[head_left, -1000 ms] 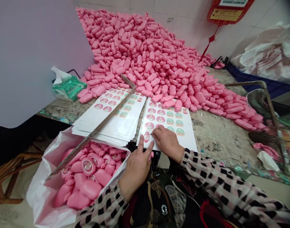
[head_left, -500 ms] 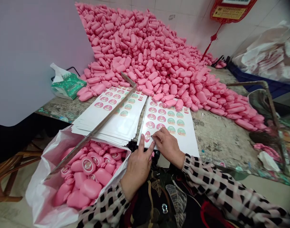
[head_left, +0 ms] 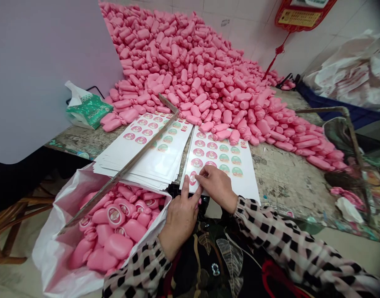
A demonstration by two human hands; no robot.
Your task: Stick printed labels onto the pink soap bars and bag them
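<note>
A white sheet of stickers (head_left: 219,182) lies at the table's front edge, with rows of pink and green labels. At its lower left a pink oval sticker (head_left: 192,178) lies between my two hands. My left hand (head_left: 182,215) rests its stretched index and middle fingers on the sheet, one on each side of that sticker. A bit of a pink bottle (head_left: 199,201) peeks out beneath this hand, whose other fingers are curled out of sight. Thumb and index finger of my right hand (head_left: 216,184) pinch the sticker's right edge.
A huge heap of pink bottles (head_left: 190,70) covers the table's back. Left lies a stack of sticker sheets (head_left: 127,161) under a metal bar (head_left: 121,174). A white sack (head_left: 53,256) of labelled bottles stands lower left, tissues (head_left: 90,109) behind. Another metal frame (head_left: 353,128) stands right.
My right hand has shifted slightly left, and its pinched fingertips now overlap the oval sticker's right edge. My left hand is almost unmoved.
</note>
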